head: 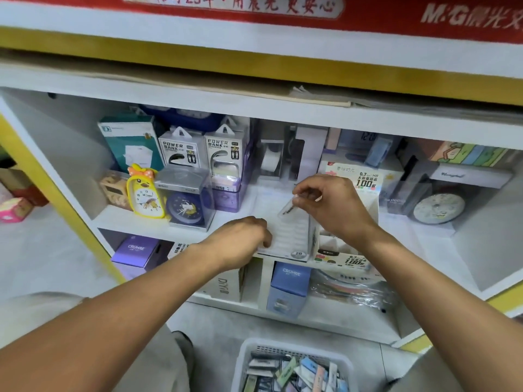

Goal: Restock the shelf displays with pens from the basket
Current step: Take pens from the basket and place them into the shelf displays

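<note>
i'm mid-restock: left hand (240, 240) grips the white display tray (285, 236) on the shelf, right hand (331, 205) pinches a pen pack (287, 207) above it. next, slot it in; basket (294, 366) waits near.

a yellow chick-shaped alarm clock with a red bow (145, 193) stands on the white shelf board (158, 222). just to its right is a dark blue round clock in a clear plastic box (186, 206). behind them stand two white power bank boxes (181, 149) side by side, and a teal and white box (130, 140) to their left. lower down sits a purple box that says cruhre (137, 250). far right stands a pale round clock (438, 207).
</note>
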